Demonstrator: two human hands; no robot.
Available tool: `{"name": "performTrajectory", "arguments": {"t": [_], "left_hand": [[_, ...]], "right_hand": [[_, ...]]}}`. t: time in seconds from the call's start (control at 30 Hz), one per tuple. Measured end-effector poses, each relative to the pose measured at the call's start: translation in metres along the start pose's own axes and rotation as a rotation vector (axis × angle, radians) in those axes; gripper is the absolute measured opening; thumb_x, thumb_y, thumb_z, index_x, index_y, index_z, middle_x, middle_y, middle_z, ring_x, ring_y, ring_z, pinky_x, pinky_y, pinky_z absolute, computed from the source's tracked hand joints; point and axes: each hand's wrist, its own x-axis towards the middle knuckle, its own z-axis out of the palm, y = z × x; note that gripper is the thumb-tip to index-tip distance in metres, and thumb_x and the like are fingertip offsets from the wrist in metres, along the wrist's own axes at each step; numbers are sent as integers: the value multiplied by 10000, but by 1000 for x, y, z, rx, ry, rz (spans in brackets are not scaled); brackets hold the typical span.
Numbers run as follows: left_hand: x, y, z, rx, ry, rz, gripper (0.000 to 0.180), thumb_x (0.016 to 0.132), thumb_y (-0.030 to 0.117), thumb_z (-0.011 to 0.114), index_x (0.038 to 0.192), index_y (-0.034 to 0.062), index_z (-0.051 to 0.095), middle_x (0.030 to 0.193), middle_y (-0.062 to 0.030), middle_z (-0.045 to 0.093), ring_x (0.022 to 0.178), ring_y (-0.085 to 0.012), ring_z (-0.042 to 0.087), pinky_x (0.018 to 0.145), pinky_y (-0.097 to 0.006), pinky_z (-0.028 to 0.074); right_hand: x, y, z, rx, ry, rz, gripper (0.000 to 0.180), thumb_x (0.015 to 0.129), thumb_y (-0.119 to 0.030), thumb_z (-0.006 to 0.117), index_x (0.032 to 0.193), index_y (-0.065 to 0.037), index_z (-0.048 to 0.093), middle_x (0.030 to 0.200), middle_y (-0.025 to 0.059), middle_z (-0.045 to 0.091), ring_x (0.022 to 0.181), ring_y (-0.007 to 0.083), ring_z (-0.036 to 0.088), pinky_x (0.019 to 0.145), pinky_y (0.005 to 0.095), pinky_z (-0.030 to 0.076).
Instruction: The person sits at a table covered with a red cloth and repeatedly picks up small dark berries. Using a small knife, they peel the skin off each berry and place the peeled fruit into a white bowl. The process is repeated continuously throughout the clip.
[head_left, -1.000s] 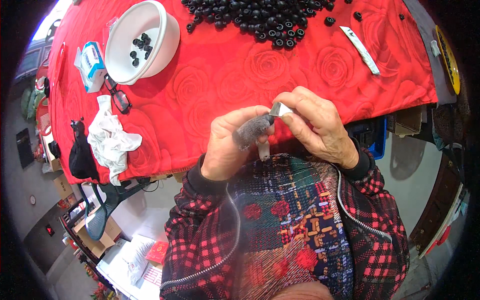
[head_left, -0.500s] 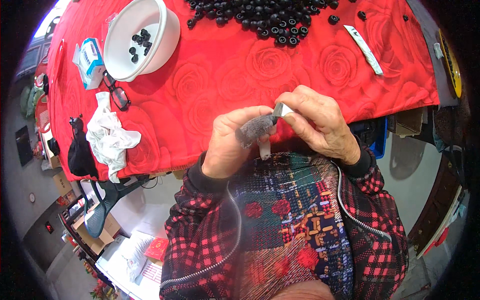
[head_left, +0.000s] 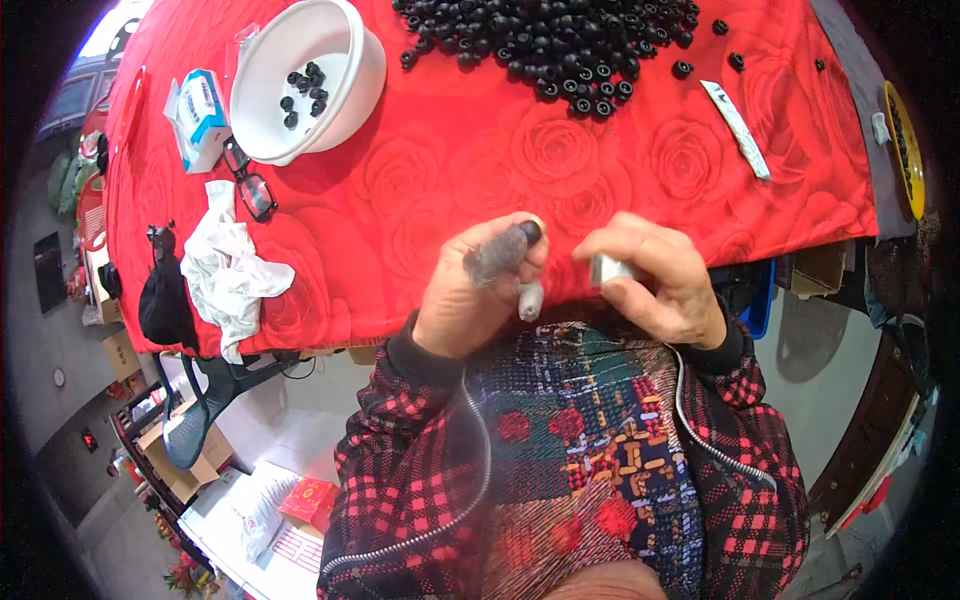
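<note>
Hands now apart, left hand (head_left: pixel 478 290) fingers gripping black piece (head_left: pixel 530 232), right hand (head_left: pixel 655 280) pinching small tool (head_left: pixel 608 268); white bowl (head_left: pixel 345 90) holding few black beads (head_left: pixel 300 95).

Table (head_left: pixel 450 190): ahead of both hands.
Bowl (head_left: pixel 345 85): far left on table; several beads inside.
Bead pile (head_left: pixel 560 40): far centre, right of bowl.
Glasses (head_left: pixel 248 185): just before bowl.
Crumpled cloth (head_left: pixel 230 275): near left edge.
Flat strip (head_left: pixel 736 115): right of pile.

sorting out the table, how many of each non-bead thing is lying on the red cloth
white bowl: 1
small blue and white box: 1
pair of glasses: 1
crumpled white cloth: 1
black pouch: 1
long white strip: 1
total: 6
</note>
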Motion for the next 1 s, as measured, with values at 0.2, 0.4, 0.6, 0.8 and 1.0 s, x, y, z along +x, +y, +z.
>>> {"name": "performTrajectory", "arguments": {"t": [0.2,0.4,0.6,0.8,1.0], "left_hand": [[-1,-2,17,57,36,-43,244,946,212,554,1102,26,571,945,-37,592,746,-103,576,545,-247,470],[-6,-6,17,-22,52,-100,203,960,167,532,1089,23,597,927,-19,623,728,-77,572,576,-228,448],[-15,15,10,209,185,277,174,918,34,555,1056,-37,634,919,-79,643,705,-156,627,534,-256,488],[-6,136,-15,1341,784,982,236,822,-26,611,1044,4,684,906,-96,693,758,-167,651,627,-277,486],[15,166,-46,1752,970,1111,299,771,58,695,1068,26,676,880,-110,632,774,-235,607,696,-344,482]], "right_hand": [[18,3,20,-200,203,-188,326,713,-20,716,1021,-3,612,769,117,573,650,273,577,564,359,451],[22,3,29,-460,221,-437,353,651,-58,718,987,-3,627,712,85,555,608,261,561,519,360,437],[17,1,29,-555,269,-454,338,632,-32,715,951,-15,606,703,83,538,580,255,538,500,364,412],[9,19,16,-610,387,-153,294,698,1,677,973,-34,578,750,121,507,648,305,549,550,391,438],[6,25,12,-661,373,-151,288,714,-9,675,980,-37,570,762,114,514,657,297,561,549,386,445]]}}
